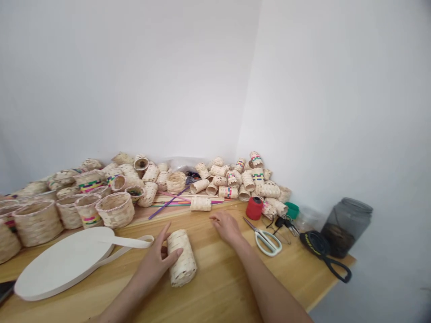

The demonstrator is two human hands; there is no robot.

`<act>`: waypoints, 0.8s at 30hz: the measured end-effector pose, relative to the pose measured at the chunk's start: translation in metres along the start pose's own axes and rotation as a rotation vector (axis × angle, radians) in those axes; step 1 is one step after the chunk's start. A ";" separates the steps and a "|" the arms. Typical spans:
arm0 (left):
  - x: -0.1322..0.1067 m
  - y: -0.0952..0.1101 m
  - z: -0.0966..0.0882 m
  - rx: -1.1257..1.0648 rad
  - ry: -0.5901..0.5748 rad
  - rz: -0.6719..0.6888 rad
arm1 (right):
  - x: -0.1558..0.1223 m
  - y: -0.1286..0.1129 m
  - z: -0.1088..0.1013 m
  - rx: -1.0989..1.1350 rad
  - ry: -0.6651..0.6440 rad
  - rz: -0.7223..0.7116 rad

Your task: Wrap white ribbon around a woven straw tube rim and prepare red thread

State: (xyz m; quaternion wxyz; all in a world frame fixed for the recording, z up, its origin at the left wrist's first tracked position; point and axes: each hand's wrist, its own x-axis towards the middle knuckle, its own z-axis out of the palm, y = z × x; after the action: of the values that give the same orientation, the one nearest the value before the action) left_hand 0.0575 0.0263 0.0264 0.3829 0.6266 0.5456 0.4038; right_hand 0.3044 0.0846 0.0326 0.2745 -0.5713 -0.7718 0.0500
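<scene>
Some strap lettering (311,244), illegible; left hand (158,258) touches cylinder (184,265).

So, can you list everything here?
Woven cylinder: one, pale, middle
Open round woven baskets: several, pale, left
Small woven baskets: many, pale, back
Long thin strips: several, multicoloured, back
Strap roll: one, white, left
Thread cone: one, red, right
Metal scissors: one, white handles, right
Round object: one, green, right
Plastic tub: one, clear, right
Lettered strap: one, black, right
Tall jar: one, grey, right
Plastic bag: one, clear, back
Tangled bits: several, black, right
Flat object: one, dark, left
Wooden table: one, brown, below
Walls: two, white, behind
Left hand: one, at woven cylinder
Right hand: one, over table
</scene>
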 end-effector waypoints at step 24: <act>0.003 -0.022 -0.010 0.480 0.248 0.483 | -0.007 -0.036 -0.033 -0.136 0.108 -0.048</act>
State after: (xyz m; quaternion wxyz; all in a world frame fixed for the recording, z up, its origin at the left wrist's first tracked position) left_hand 0.0403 0.0322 0.0098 0.0494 0.7557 0.5035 0.4160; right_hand 0.2912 0.0580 0.0719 0.2774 -0.5718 -0.7710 -0.0403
